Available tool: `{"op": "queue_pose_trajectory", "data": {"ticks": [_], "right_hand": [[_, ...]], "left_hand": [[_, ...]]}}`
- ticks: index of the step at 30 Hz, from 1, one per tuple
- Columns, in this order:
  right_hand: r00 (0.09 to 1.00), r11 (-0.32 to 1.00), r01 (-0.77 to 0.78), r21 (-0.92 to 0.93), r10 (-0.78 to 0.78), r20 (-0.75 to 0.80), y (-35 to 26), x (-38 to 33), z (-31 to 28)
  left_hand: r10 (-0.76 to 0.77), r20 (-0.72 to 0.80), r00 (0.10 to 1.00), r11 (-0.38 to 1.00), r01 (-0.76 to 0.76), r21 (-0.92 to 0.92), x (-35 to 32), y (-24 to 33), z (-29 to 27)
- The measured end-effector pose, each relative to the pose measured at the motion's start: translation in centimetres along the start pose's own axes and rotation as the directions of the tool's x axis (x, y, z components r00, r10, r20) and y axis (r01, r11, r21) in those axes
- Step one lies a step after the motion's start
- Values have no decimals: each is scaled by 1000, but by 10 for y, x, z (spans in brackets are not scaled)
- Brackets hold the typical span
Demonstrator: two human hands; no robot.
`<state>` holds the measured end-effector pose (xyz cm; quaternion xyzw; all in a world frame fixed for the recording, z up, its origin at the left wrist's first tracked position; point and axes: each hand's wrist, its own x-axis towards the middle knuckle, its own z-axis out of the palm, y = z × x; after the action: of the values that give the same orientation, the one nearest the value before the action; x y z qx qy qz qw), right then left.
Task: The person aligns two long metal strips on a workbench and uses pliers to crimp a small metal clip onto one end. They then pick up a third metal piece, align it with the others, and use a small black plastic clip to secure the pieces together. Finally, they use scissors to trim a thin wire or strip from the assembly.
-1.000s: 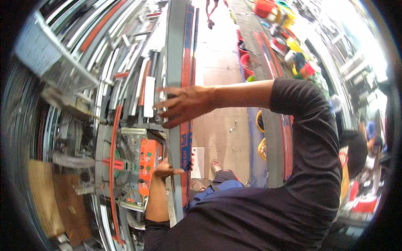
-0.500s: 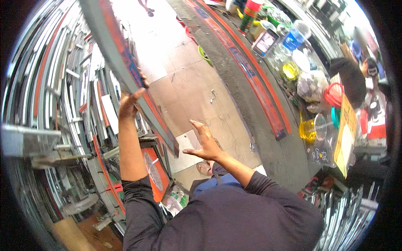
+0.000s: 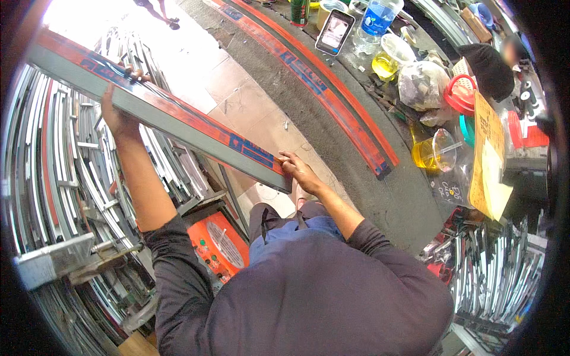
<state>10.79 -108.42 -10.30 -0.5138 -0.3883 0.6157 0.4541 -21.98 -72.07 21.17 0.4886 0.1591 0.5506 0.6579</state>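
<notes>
Left hand: our left hand (image 3: 119, 110) is raised, fingers curled over the upper edge of the long grey metal bar (image 3: 172, 121), gripping it.
Right hand: our right hand (image 3: 300, 172) sits at the bar's lower end, fingertips pressed on its top face, thumb side hidden.
Bar: we hold it slanting, high at left, low at right, above the tiled floor (image 3: 237, 101); red and blue strip runs along its face.
Nearby: a second long bar (image 3: 332, 89) lies on the grey bench (image 3: 386, 202), well apart.
Left side: racks of metal profiles (image 3: 53, 178).
Below: an orange machine (image 3: 219, 249) beside our knees.
Bench clutter: phone (image 3: 334, 31), water bottle (image 3: 374, 18), cup of yellow liquid (image 3: 433, 151).
</notes>
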Motion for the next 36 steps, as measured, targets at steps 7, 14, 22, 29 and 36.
{"op": "queue_pose_trajectory", "data": {"ticks": [7,14,22,29,36], "right_hand": [[960,673,-216,708,280,26,25,4,5],[848,935,-121,333,272,-455,41,-119,24],[127,827,-560,49,144,-981,-8,-424,62],[-563,540,-716,442,-71,-824,-41,-635,76],[145,679,-683,-270,-236,-961,-153,-418,66]], "left_hand": [[66,-93,993,996,-60,73,98,14,-69],[-19,-208,978,982,58,178,223,-32,-264],[-302,-267,915,901,365,233,154,-92,-289],[-433,9,901,897,430,104,80,-154,-263],[-437,-108,893,892,414,-183,-7,-203,-158]]}}
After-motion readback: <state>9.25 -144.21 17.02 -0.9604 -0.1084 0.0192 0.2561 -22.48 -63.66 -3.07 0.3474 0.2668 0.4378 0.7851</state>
